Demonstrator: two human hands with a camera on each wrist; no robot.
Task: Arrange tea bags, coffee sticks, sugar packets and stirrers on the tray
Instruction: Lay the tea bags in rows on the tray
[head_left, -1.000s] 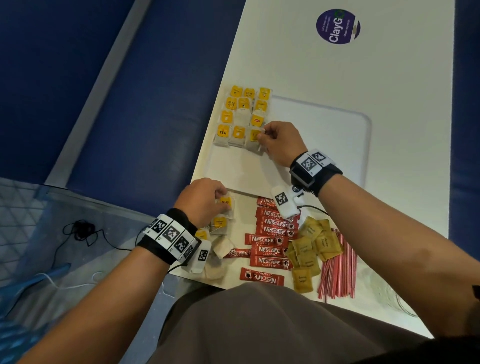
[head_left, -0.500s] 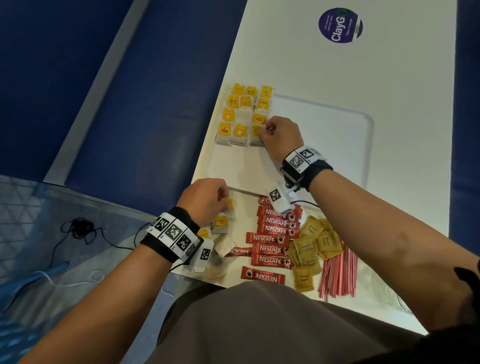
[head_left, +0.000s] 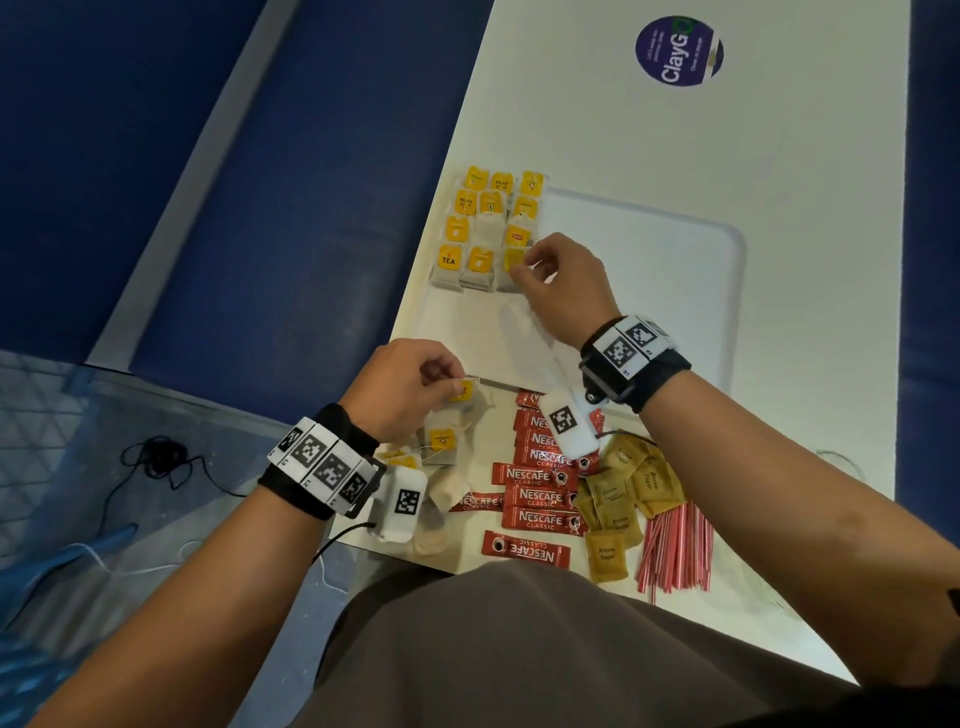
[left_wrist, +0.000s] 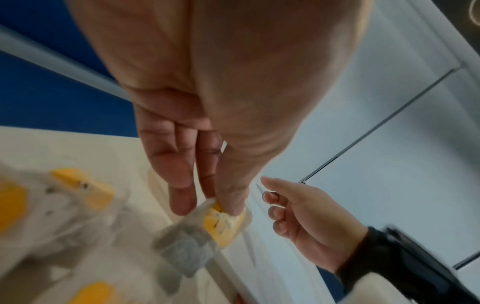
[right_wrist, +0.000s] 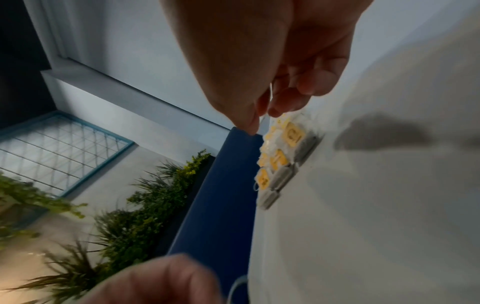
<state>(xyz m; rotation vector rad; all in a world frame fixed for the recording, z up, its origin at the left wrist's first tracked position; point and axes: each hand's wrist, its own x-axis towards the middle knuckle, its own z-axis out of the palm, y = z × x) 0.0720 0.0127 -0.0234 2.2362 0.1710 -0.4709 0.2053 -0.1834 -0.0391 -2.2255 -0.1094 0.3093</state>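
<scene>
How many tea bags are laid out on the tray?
12 tea bags, three columns of four at the tray's far left corner; the right hand pinches the near right one. Any stacked underneath are hidden.

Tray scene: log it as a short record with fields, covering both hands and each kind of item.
tray: white, on the white table
tea bags on tray: rows at the far left corner
left hand: pinches a tea bag by its yellow tag, at the tray's near edge
right hand: fingertips pinched at the nearest row of tea bags; what they hold is unclear
loose tea bags: on the table, near left
coffee sticks: off the tray
sugar packets: off the tray
stirrers: bundle, off the tray
</scene>
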